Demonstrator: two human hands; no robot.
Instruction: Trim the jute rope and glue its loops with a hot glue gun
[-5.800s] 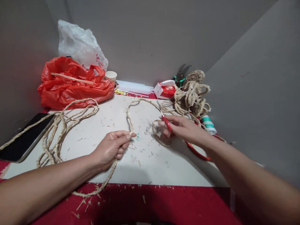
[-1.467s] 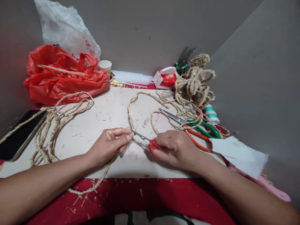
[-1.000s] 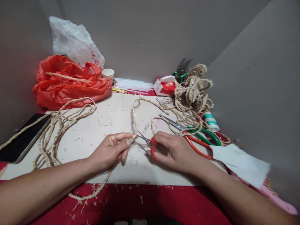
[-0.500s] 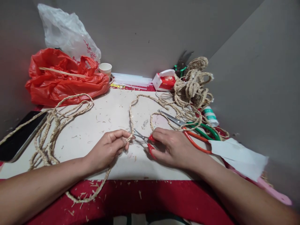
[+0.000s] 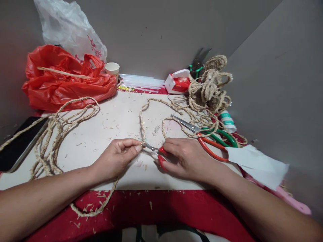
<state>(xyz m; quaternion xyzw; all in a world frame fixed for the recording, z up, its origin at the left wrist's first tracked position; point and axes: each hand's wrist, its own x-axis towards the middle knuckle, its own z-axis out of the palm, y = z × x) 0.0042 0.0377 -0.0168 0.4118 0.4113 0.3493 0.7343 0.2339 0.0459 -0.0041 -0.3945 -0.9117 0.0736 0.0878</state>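
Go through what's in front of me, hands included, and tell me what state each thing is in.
Left hand: pinching rope
Right hand: holding small scissors
Small scissors: blades parted, at the rope
Large scissors: lying down, not held
Phone: flat, screen dark, rope across it
Cup: upright, contents hidden
Red bag: crumpled
White bag: crumpled
Rope bundle: coiled, heaped

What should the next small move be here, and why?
Probably a short, careful squeeze of the right hand to close the red-handled scissors: the handles stand apart, and the blade tips appear to be at the braided rope, right beside the left hand's pinching fingertips. Whether a fibre lies between the blades is too small to tell.
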